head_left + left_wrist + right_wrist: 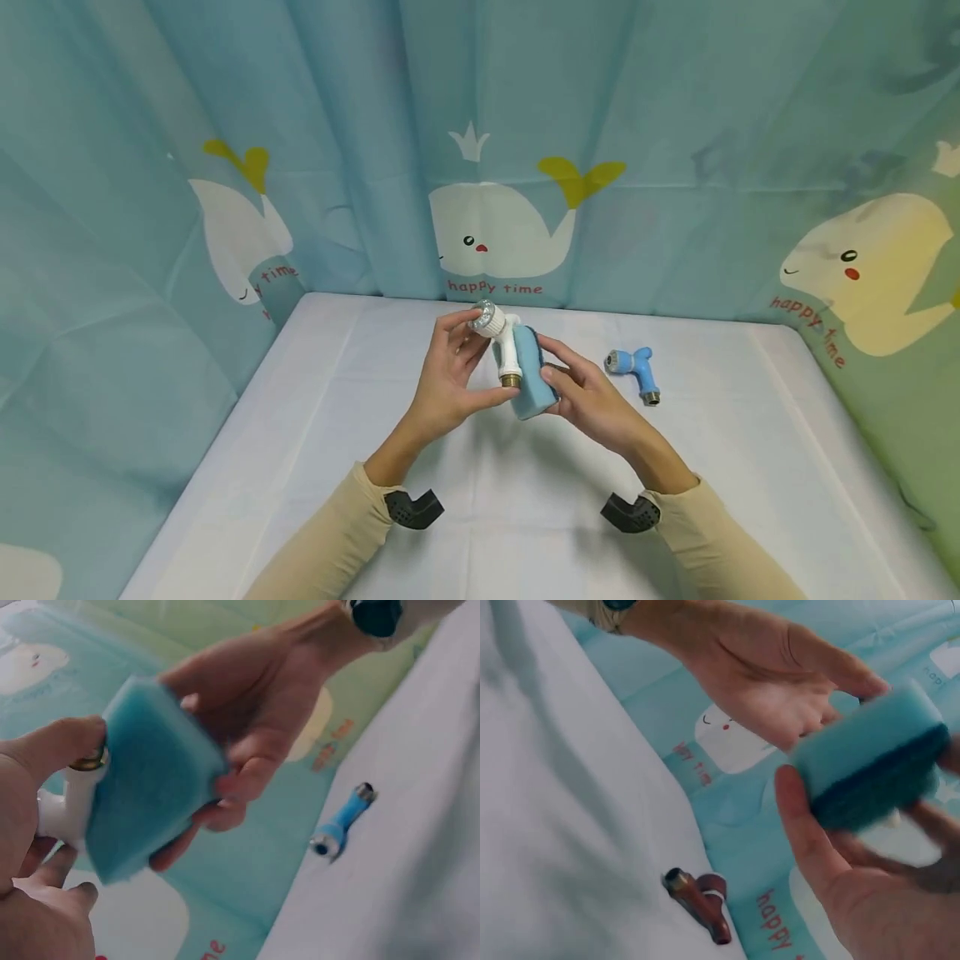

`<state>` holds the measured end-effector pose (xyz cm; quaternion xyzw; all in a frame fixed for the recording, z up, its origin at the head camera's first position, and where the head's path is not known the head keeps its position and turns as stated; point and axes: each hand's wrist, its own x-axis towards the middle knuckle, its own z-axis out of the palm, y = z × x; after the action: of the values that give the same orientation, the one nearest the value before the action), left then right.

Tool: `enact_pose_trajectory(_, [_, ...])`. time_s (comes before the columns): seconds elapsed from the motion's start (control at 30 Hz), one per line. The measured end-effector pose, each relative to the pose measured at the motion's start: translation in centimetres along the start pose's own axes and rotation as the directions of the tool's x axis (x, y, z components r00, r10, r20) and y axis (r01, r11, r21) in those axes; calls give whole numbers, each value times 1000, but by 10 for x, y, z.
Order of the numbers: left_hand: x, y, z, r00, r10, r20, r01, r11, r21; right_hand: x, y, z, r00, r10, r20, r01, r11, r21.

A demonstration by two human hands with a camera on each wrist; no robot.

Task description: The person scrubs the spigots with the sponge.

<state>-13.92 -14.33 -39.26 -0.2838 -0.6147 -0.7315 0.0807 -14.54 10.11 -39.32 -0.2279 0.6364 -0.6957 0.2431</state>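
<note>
My left hand [442, 387] holds a white plastic tap [508, 350], thumb at its brass threaded end and fingers by its silvery round knob. Against the tap's right side lies a light blue sponge [531, 379] with a dark blue scouring layer. My right hand [596, 408] grips this sponge between thumb and fingers. Both things are held above the white table [525, 542]. In the left wrist view the sponge [154, 776] covers part of the white tap [79, 799]. The right wrist view shows the sponge [870, 746] hiding most of the tap.
To the right of my right hand, a blue tap [643, 373] with a metal threaded end lies on the table. A dark reddish-brown tap [701, 904] lies near the table edge in the right wrist view. Whale-printed curtains [345, 125] hang around the table.
</note>
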Motion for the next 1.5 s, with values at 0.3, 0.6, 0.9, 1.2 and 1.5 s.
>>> enact_pose_trajectory(0.3, [2, -2, 7, 981, -130, -141, 101, 975, -196, 1, 3, 8, 896, -393, -207, 281, 862, -421])
enact_pose_trajectory(0.6, [0, -3, 23, 975, -104, -194, 51, 964, -262, 29, 12, 25, 712, -642, -284, 268, 623, -735])
enact_pose_trajectory(0.9, [2, -1, 23, 977, -78, -198, 34, 976, -216, 26, 14, 28, 700, -651, -293, 327, 657, -679])
enact_pose_trajectory(1.2, [-1, -4, 26, 982, -71, -173, 32, 974, -223, 34, 20, 16, 614, -722, -320, 175, 519, -836])
enact_pose_trajectory(1.5, [1, -4, 20, 992, -78, -101, 66, 991, -117, 28, 10, 9, 655, -710, -260, 169, 473, -864])
